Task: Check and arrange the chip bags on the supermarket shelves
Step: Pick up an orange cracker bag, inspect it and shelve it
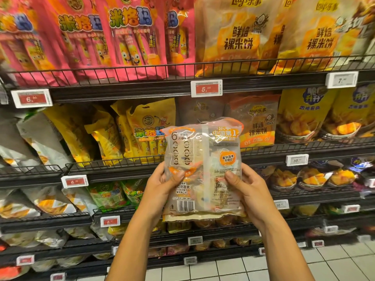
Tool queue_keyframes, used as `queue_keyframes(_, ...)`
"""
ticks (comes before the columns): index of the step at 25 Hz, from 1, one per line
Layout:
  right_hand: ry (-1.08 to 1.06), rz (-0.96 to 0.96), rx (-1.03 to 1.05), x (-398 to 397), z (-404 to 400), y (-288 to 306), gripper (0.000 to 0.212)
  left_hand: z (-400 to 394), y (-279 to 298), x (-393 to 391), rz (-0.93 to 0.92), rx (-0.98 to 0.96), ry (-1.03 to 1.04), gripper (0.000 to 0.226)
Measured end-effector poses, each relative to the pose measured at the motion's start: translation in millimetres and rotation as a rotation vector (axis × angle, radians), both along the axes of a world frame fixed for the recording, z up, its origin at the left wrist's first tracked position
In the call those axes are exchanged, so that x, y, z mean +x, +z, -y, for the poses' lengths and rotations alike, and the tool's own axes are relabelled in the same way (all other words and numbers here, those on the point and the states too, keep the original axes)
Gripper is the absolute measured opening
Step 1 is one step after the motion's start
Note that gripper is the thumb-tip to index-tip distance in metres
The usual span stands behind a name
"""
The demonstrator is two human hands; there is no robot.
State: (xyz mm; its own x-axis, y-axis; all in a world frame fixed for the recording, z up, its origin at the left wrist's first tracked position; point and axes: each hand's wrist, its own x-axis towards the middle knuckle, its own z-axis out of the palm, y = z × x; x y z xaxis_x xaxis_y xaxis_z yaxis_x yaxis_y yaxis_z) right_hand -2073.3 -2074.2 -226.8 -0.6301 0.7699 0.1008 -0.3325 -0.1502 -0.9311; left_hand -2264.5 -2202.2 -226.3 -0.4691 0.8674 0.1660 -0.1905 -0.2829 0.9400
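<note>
I hold an orange and clear chip bag (204, 151) upright in front of the shelves, its back side with a barcode facing me. My left hand (162, 182) grips its lower left edge, thumb on the front. My right hand (246, 184) grips the lower right edge the same way. Behind the bag stand matching orange bags (256, 120) on the second shelf. Yellow bags (149, 126) lean to their left.
Pink bags (125, 37) and pale orange bags (237, 31) fill the top shelf behind a wire rail (182, 66). Yellow chip bags (302, 116) stand at right. Price tags (206, 88) hang on the shelf edges. White floor tiles (334, 262) show at the bottom right.
</note>
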Motion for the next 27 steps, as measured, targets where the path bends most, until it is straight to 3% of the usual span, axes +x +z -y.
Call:
queue_keyframes(5,0.082,0.01,-0.081,6,-2,4,0.035,6,7,-2,0.086,-0.102,0.004,0.039)
queue_keyframes(14,0.044,0.071,-0.343,-3,2,5,0.036,4,8,-4,0.283,-0.305,0.069,0.024)
queue_keyframes(27,0.079,0.085,-0.355,-2,0,2,0.03,6,7,-9,0.268,-0.326,0.058,0.02)
